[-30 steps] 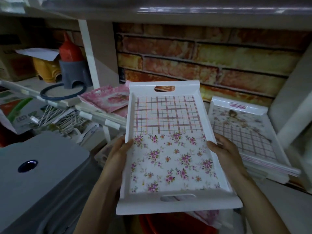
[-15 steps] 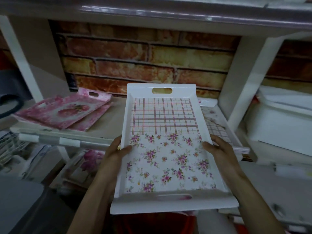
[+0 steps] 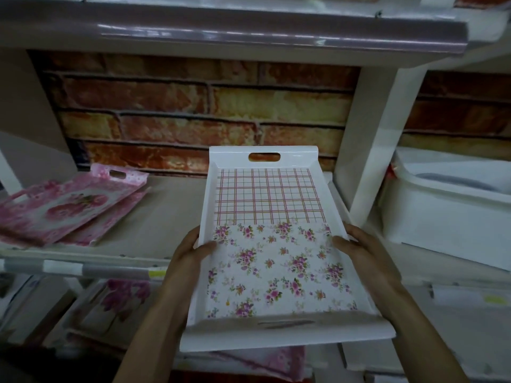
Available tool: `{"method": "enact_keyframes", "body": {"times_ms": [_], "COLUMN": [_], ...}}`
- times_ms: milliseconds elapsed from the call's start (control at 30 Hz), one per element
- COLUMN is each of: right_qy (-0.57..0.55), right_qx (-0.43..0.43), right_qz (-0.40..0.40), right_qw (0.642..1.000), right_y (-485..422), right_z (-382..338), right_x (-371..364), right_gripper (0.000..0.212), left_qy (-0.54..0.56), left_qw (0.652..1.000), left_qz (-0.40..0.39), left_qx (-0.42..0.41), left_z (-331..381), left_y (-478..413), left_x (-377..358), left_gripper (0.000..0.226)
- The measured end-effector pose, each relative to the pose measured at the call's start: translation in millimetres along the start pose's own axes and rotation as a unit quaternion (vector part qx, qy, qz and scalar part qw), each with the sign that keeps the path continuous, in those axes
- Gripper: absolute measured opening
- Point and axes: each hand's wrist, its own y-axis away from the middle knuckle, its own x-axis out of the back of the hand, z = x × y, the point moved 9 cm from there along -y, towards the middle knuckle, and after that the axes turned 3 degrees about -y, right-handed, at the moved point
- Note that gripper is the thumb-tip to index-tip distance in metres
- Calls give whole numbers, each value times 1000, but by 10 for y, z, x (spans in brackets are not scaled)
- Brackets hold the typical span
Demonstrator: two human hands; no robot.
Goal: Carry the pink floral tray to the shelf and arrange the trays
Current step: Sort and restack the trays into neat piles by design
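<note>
- Brick wall [image 3: 193, 106] backs a pale shelf [image 3: 171, 217], with an upper shelf [image 3: 221, 29] overhanging it.
- The tray [image 3: 271, 272] is white, with pink check on its far half and small pink flowers on its near half, and a handle slot at each end. It is held roughly level, its far end over the shelf and its near end out past the shelf's front edge.
- The left hand [image 3: 190, 258] is clamped on the tray's left rim about midway along, thumb lying over the rim onto the floral part. The fingers beneath are hidden.
- The right hand [image 3: 362, 252] is clamped on the tray's right rim opposite, thumb likewise inside the rim.
- Left of the tray, well apart, pink trays [image 3: 69, 208] lie stacked askew on the shelf.
- Just right of the tray's far end stands a white post [image 3: 370, 147]. Beyond it sits a white bin [image 3: 442, 217].
- Below the tray's near end a pink patterned piece [image 3: 276, 357] shows, too blurred to identify.
</note>
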Motion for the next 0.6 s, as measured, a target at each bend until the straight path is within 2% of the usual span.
{"method": "enact_keyframes", "body": {"times_ms": [167, 600], "right_qy": [38, -5], "right_qx": [-8, -16], "right_qz": [-27, -42], "right_qw": [999, 999], "right_y": [-293, -736], "right_z": [62, 204], "right_x": [203, 543], "right_gripper": [34, 33], "left_qy": [-22, -50], "left_qw": [1000, 998], "left_qz": [15, 41], "left_qx": [-5, 0], "left_z": [87, 141], "left_y": [-161, -491], "left_x": [-284, -824], "left_gripper": [33, 28]}}
